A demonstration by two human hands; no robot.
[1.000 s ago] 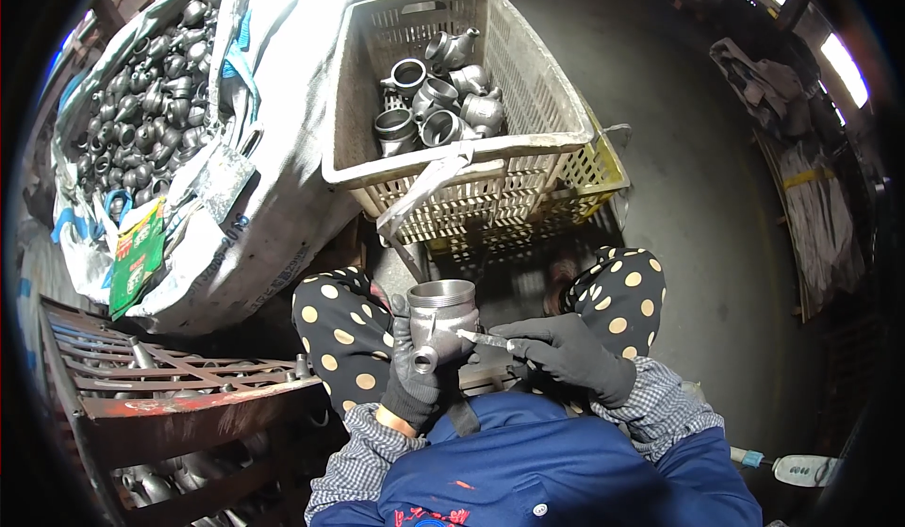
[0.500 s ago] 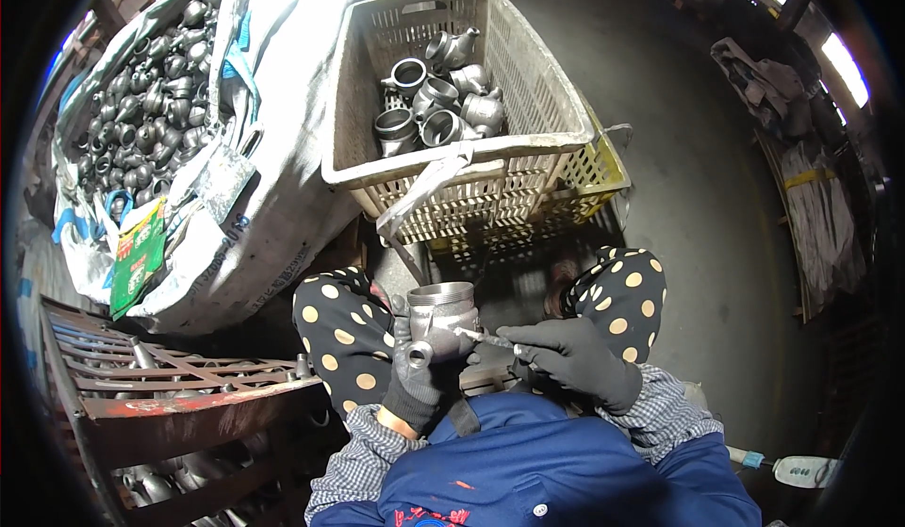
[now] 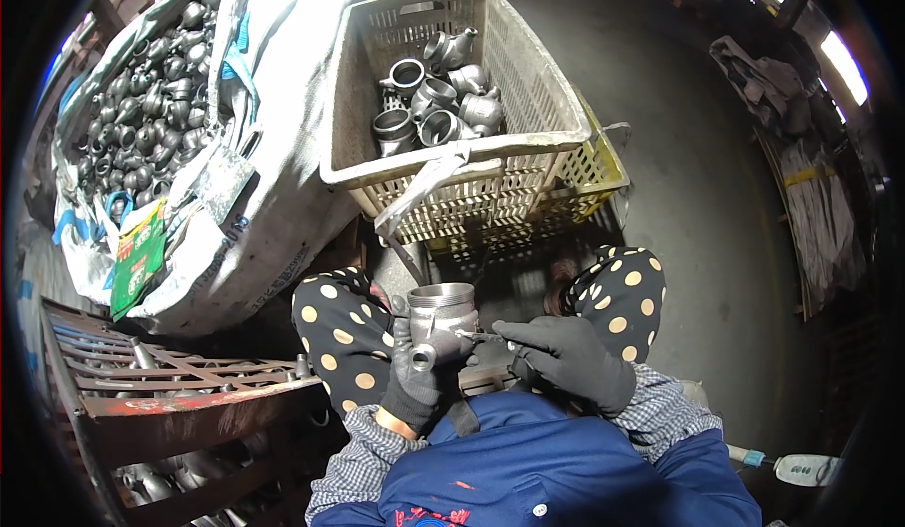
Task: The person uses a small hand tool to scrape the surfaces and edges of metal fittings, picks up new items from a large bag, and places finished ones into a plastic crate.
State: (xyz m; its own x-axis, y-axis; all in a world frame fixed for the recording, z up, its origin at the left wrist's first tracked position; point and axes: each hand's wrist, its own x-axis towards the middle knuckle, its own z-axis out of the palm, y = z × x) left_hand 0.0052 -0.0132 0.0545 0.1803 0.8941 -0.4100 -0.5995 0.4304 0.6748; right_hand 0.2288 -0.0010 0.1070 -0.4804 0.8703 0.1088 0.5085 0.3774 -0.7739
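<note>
Between my knees, my left hand (image 3: 413, 383), in a dark glove, grips a grey metal pipe fitting (image 3: 443, 314). The fitting stands nearly upright, its wide threaded mouth facing up and a small round side outlet facing me. My right hand (image 3: 573, 355), gloved as well, is closed on a slim metal hand tool (image 3: 481, 337). The tip of this tool meets the fitting's right side, or lies very close to it; its exact kind does not show. Part of the left fingers is hidden behind the fitting.
Ahead stands a pale plastic crate (image 3: 452, 164) with several similar fittings (image 3: 436, 98), above a yellow crate (image 3: 603, 164). At left, a large white sack (image 3: 283, 197) is full of small castings (image 3: 151, 112). A rusty metal rack (image 3: 189, 414) holds more parts at lower left.
My right hand has shifted very slightly, and its index finger now lies straighter along the tool. The fitting stays in my left hand in almost the same place.
</note>
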